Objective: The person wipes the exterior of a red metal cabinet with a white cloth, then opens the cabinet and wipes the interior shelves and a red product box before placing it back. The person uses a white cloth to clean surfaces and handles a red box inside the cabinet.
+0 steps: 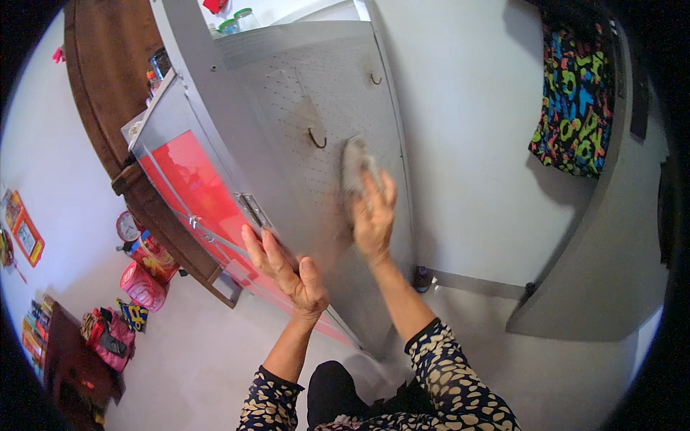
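A tall grey metal cabinet (302, 86) stands before me, its perforated side panel facing me. My right hand (374, 223) presses a light grey cloth (353, 161), slightly blurred, flat against this panel. Just above and left of the cloth, a metal hook (317, 138) sticks out of the panel, and a second hook (376, 79) sits higher up near the far edge. My left hand (291, 276) rests at the cabinet's front edge, below a metal hinge (253, 210), with its fingers stretched out and nothing held. Beside it lies the red door panel (198, 179) in its grey frame.
Glass jars with green lids (246, 19) stand on the cabinet. To the left are a brown wooden piece of furniture (108, 79), a pink tub (142, 286) and a round clock (128, 226). A colourful patterned cloth (575, 100) hangs at the right, by a grey partition (575, 287).
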`<state>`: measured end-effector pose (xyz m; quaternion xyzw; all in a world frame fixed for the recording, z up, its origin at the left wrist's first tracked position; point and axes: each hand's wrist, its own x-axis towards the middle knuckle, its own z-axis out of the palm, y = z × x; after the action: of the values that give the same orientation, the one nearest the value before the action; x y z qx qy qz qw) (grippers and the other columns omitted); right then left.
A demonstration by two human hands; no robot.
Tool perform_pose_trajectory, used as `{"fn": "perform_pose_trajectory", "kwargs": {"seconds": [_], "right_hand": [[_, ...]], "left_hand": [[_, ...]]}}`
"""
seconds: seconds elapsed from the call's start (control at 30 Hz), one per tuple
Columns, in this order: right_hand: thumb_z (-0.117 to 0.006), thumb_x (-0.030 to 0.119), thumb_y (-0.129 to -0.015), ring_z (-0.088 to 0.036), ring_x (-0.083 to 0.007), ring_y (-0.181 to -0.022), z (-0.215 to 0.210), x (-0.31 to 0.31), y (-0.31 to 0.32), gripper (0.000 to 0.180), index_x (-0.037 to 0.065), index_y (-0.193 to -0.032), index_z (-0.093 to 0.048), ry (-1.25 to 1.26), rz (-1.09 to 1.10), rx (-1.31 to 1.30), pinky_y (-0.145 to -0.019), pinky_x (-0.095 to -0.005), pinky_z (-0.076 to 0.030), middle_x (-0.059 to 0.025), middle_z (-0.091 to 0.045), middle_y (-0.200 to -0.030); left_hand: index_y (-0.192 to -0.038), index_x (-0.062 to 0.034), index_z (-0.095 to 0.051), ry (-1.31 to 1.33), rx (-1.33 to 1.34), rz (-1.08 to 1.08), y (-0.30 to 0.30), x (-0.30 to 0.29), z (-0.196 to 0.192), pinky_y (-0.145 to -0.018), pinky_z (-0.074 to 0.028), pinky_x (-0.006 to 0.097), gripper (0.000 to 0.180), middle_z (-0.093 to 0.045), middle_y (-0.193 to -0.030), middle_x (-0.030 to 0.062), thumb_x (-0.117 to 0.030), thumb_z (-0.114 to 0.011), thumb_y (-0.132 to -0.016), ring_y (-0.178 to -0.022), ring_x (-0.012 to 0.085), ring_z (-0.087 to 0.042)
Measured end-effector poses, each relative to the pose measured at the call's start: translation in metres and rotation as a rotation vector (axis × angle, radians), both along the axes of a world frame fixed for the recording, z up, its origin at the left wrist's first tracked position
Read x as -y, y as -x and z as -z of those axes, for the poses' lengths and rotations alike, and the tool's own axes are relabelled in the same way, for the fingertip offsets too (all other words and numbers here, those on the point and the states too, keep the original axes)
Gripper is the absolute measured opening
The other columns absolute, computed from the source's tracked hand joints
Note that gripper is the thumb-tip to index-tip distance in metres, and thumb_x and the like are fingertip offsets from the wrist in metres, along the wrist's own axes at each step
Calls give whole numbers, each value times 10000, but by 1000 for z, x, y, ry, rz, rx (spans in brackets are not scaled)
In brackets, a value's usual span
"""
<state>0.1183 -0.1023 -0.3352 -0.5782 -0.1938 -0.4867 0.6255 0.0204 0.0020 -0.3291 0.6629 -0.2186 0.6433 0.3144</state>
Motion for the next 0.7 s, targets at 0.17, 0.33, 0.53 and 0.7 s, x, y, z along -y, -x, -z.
{"fn": "perform_pose_trajectory", "kwargs": {"seconds": [0.17,0.33,0.53,0.7], "right_hand": [[-560,213,-833,-439,-344,-1117,24,-17,79,376,59,-1175,-591,127,-65,288,-955,-466,-343,-181,-453,-1269],[-519,207,-851,-435,-321,-1107,29,-15,67,369,68,-1185,-589,152,7,328,-955,-458,-326,-155,-454,-1263],[-506,297,-873,-437,-322,-1133,25,-5,-14,415,32,-1182,-583,44,93,209,-978,-440,-313,-172,-484,-1254],[-473,334,-892,-427,-370,-1159,12,24,-77,456,29,-1222,-549,14,179,14,-993,-449,-315,-191,-474,-1290]], "left_hand": [[-1439,-25,-162,-68,-32,-40,9,-3,0,-1117,-92,431,631,-23,-1496,208,-238,-423,-904,-1395,328,-32],[-1446,-34,-127,-116,-37,-47,8,-6,19,-1115,-83,437,647,1,-1494,224,-244,-419,-909,-1393,348,-19],[-1452,-85,-161,-75,-28,-128,7,-5,19,-1113,-86,446,623,-53,-1505,181,-269,-417,-914,-1395,308,-75],[-1448,-66,-159,-74,-11,-140,5,0,19,-1112,-87,456,624,-76,-1502,182,-233,-410,-901,-1391,313,-96]]}}
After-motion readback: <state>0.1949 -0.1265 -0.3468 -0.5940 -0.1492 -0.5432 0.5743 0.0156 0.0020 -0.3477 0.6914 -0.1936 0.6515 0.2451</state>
